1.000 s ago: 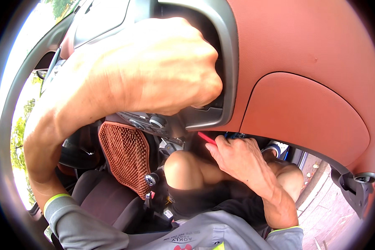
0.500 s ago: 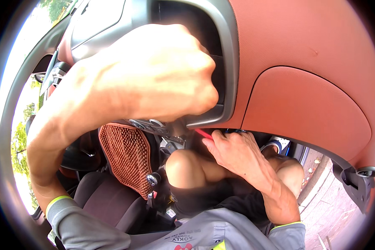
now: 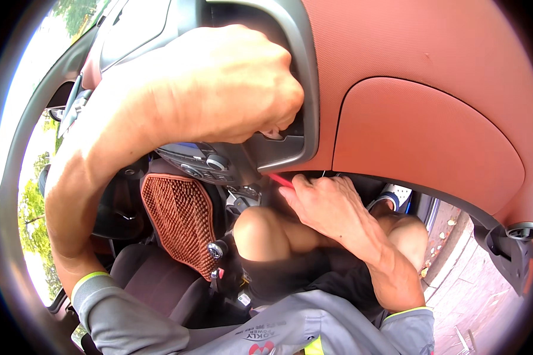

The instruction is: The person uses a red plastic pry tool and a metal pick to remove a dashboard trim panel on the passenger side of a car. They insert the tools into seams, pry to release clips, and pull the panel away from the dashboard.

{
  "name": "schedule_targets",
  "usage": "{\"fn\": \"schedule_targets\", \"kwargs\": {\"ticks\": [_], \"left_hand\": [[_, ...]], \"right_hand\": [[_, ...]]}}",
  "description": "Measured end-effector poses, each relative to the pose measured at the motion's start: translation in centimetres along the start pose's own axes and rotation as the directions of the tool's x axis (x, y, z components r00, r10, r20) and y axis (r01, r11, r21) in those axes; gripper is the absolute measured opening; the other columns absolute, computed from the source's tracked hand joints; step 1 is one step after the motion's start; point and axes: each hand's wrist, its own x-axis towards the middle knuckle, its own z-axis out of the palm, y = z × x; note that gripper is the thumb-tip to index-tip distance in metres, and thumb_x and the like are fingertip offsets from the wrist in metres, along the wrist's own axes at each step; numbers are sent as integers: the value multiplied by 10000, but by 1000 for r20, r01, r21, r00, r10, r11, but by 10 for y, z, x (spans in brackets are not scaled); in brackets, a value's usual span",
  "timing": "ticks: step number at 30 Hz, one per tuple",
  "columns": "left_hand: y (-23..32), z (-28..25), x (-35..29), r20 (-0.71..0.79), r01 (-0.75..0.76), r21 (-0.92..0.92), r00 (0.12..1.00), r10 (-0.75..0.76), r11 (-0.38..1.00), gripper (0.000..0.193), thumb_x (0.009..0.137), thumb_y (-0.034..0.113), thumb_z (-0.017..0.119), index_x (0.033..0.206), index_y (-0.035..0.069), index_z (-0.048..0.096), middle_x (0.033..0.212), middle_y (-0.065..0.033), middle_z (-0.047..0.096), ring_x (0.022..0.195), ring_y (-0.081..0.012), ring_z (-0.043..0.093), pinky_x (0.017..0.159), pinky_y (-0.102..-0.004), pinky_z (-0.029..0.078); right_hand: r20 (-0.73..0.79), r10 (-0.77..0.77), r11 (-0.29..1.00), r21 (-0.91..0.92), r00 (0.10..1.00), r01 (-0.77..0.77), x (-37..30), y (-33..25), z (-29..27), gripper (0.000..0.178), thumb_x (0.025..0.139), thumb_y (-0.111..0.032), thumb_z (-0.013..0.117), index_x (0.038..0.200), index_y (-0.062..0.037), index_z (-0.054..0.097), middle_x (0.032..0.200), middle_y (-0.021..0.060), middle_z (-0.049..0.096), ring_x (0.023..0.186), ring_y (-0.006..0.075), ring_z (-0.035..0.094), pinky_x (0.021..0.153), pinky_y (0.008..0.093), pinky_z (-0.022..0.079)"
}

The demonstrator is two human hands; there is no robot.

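My left hand point(image 3: 237, 89) is closed in a fist, knuckles up, at the dark recess point(image 3: 289, 148) of the car's centre console. Its fingertips and whatever they may grip are hidden from me. Grey trim point(image 3: 311, 83) frames the recess just beyond the knuckles. Lower down, my right hand point(image 3: 328, 204) is closed around a thin red object point(image 3: 279, 179), right under the lower edge of the red-brown dashboard point(image 3: 397, 35). Only a short red length shows past the thumb, so its kind stays unclear.
The glovebox lid point(image 3: 426, 136) sits closed right of the trim. Radio controls point(image 3: 201, 165) lie below my left wrist. A gear knob point(image 3: 217, 249) stands beside my knee point(image 3: 257, 234), near a beaded seat cover point(image 3: 177, 219). At right, the door opening shows paving point(image 3: 474, 284).
The view has shifted, so the dashboard and trim sit further left. My left fist has turned slightly at the recess, uncovering more radio controls. My right hand still grips the red object.
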Motion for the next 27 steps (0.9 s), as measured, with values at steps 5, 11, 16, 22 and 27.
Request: {"fn": "schedule_targets", "kwargs": {"ticks": [5,11,16,22,27], "left_hand": [[0,-9,5,72,-25,12,997,24,1000,86,726,146,785,722,126,701,665,-85,660,676,-320,685,591,-412,546],[9,-10,5,-110,-37,-92,994,26,995,94,721,148,817,810,131,793,713,-77,716,715,-296,717,646,-387,570],[31,-25,9,-156,16,-119,987,-35,993,100,725,139,824,823,119,814,731,-81,734,736,-286,732,667,-374,578],[20,-12,2,-93,-70,-7,993,69,998,142,681,73,789,821,97,788,721,-85,705,741,-292,712,666,-383,566],[-3,14,-6,-67,-186,-5,980,185,983,177,625,69,772,797,61,736,688,-77,662,723,-284,683,654,-381,560]], "right_hand": [[-46,-28,999,28,999,30,-1,2,0,339,967,-284,668,774,-7,640,568,186,622,541,388,658,520,472,544],[-36,-9,999,35,999,10,-3,2,2,358,986,-309,650,777,-18,637,534,175,604,503,381,646,491,463,535],[-7,1,1000,30,1000,0,-3,1,3,371,998,-320,637,777,-23,633,534,175,605,502,378,646,492,458,532],[117,68,996,46,991,-74,1,-4,-3,340,992,-287,616,840,7,691,634,198,669,604,394,691,573,501,560],[36,45,999,29,998,-46,0,1,5,361,989,-305,641,787,-6,654,572,208,618,553,400,662,540,484,548]]}}
